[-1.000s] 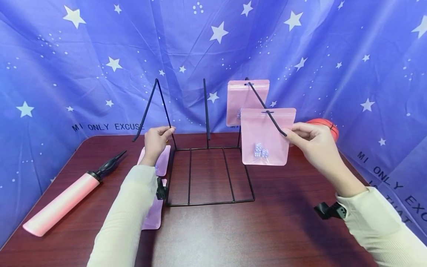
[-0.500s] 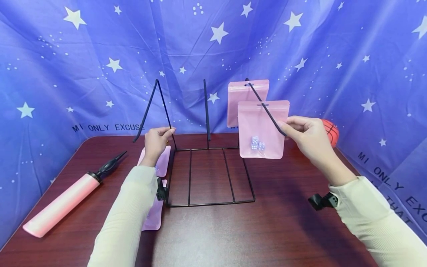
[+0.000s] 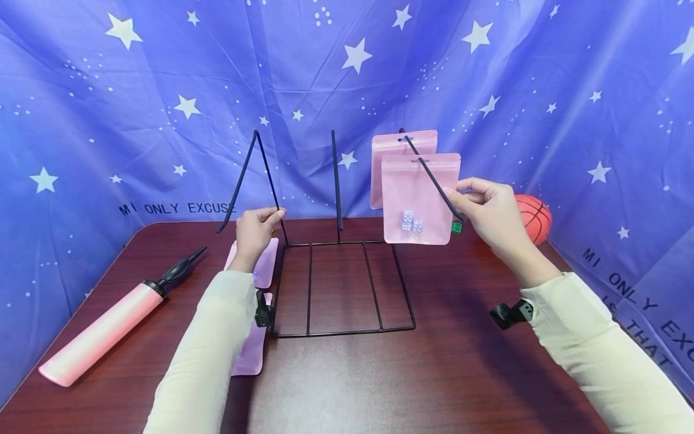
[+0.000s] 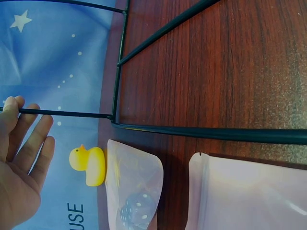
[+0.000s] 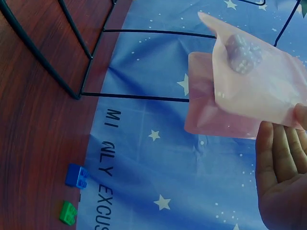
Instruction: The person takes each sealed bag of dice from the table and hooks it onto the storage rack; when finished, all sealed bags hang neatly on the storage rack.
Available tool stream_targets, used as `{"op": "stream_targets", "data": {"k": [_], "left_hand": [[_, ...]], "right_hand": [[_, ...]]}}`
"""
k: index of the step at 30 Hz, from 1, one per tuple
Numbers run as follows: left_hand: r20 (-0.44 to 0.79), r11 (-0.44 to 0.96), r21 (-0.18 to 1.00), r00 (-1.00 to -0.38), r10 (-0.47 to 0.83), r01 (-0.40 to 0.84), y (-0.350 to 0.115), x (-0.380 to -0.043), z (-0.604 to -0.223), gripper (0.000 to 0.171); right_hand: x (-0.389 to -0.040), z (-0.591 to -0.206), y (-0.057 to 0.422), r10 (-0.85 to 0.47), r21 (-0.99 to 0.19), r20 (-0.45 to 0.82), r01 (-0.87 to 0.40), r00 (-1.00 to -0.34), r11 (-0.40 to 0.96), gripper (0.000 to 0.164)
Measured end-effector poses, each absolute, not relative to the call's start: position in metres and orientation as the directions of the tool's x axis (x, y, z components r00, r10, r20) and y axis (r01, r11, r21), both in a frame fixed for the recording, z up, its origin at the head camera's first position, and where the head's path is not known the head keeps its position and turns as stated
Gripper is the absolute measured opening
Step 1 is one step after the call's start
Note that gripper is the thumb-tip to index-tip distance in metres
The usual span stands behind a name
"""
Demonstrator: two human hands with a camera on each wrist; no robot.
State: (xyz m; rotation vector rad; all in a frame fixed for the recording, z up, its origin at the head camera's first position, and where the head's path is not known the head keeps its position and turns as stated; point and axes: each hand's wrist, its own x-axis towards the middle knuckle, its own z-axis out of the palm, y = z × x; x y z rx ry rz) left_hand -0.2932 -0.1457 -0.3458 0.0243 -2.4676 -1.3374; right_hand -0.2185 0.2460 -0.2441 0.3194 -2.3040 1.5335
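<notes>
Nearest on the dark tabletop (image 3: 347, 386), a flat pink pouch (image 3: 250, 352) is partly covered by the left sleeve (image 3: 197, 343); farther left, a pink hand pump (image 3: 108, 334) is laid aslant; beyond them stands a black wire rack (image 3: 347, 332), with a second flat pouch (image 3: 265, 269) laid beside its left side and a yellow duck (image 4: 93, 165) just past that; the rack's left upright is pinched between thumb and fingers of the left hand (image 3: 253, 235).

At the rack's right, the front pouch (image 3: 417, 199) is hung by its top slot on the right hook (image 3: 432, 179); its right edge is pinched between thumb and fingers of the right hand (image 3: 490, 208); dice (image 3: 408, 220) are seen low inside it. It can be judged light, soft and rather slick, readily bent and hard to break; it is best taken by a side edge near the top, so that the slot is left free and the film is not creased.

Behind it, a rear pouch (image 3: 391, 146) is hung on the same hook; a basketball (image 3: 534, 220), a green block (image 5: 68, 212) and a blue block (image 5: 76, 176) are placed toward the far side, before a starry cloth (image 3: 303, 60).
</notes>
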Motion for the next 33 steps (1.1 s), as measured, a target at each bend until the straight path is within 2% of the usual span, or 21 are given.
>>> {"op": "stream_targets", "data": {"k": [5,11,17,22,26,30,33], "left_hand": [[0.284,0.558,0.817,-0.943,-0.172,0.145,-0.145,-0.294,-0.347,0.026],[0.291,0.559,0.816,-0.941,-0.173,0.150,-0.146,-0.294,-0.348,0.027],[0.303,0.568,0.807,-0.938,-0.169,0.159,-0.147,-0.294,-0.348,0.027],[0.334,0.585,0.792,-0.926,-0.175,0.175,-0.147,-0.295,-0.349,0.025],[0.341,0.586,0.790,-0.923,-0.180,0.178,-0.147,-0.295,-0.349,0.025],[0.321,0.572,0.802,-0.931,-0.174,0.170,-0.147,-0.296,-0.349,0.026],[0.313,0.570,0.805,-0.934,-0.170,0.166,-0.148,-0.297,-0.349,0.026]], "right_hand": [[-0.223,-0.245,0.244,0.030,-0.862,0.412,-0.379,-0.911,0.336,0.012],[-0.228,-0.243,0.244,0.043,-0.823,0.432,-0.375,-0.901,0.426,0.005],[-0.234,-0.242,0.244,0.028,-0.787,0.474,-0.409,-0.880,0.462,0.004],[-0.239,-0.242,0.246,0.005,-0.759,0.487,-0.421,-0.873,0.496,0.014],[-0.243,-0.242,0.247,0.005,-0.768,0.481,-0.419,-0.877,0.484,0.002],[-0.248,-0.242,0.247,0.019,-0.786,0.464,-0.401,-0.886,0.471,0.014],[-0.250,-0.241,0.247,0.030,-0.805,0.438,-0.377,-0.899,0.458,0.008]]}}
